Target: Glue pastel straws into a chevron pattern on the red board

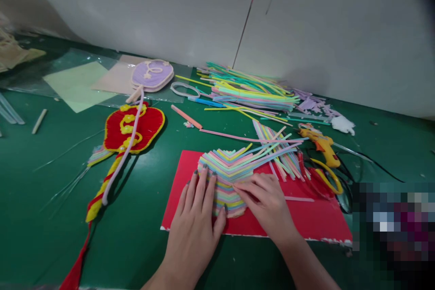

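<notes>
A red sheet (306, 217) lies on the green table, and on it sits a chevron-patterned piece of pastel strips (227, 172). My left hand (195, 215) lies flat with fingers spread, pressing down the left side of that strip piece. My right hand (265, 199) rests on its right side, the fingertips pressed on a strip near the middle. Loose strip ends (278, 147) fan out past the piece to the right.
A pile of pastel strips (248, 90) lies by the wall. Scissors (185, 90), a yellow glue gun (322, 145), a red and yellow fan-shaped ornament (132, 129), a purple ornament (152, 74), paper sheets (76, 84) and scraps (341, 123) surround the sheet.
</notes>
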A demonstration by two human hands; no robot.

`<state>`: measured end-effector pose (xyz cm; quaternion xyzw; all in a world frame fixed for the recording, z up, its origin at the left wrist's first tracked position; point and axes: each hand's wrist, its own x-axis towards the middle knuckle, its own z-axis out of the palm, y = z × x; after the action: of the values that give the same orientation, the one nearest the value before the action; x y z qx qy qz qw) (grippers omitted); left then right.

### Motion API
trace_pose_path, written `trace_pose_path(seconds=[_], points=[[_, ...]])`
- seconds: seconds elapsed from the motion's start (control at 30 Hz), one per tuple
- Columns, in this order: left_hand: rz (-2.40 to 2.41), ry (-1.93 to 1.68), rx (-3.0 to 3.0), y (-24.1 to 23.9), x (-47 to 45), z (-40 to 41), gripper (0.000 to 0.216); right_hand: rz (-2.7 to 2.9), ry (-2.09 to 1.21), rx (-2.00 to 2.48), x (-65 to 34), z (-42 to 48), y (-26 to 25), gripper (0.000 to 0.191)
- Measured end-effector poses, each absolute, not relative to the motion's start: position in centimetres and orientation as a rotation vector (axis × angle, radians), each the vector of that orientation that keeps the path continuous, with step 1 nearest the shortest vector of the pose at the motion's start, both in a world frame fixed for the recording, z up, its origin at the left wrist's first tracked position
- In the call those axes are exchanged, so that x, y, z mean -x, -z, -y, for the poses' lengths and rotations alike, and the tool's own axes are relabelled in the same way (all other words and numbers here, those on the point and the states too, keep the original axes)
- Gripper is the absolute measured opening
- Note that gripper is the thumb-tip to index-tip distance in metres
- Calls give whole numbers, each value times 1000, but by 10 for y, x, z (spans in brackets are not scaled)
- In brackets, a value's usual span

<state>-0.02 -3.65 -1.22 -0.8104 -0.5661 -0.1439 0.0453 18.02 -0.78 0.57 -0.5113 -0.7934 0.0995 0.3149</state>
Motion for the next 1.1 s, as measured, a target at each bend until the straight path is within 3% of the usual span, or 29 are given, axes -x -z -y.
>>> trace_pose_path(seconds=[1.1], points=[[1670,379,2559,5,5,34,56,2106,-167,1333,-177,6,-2,11]])
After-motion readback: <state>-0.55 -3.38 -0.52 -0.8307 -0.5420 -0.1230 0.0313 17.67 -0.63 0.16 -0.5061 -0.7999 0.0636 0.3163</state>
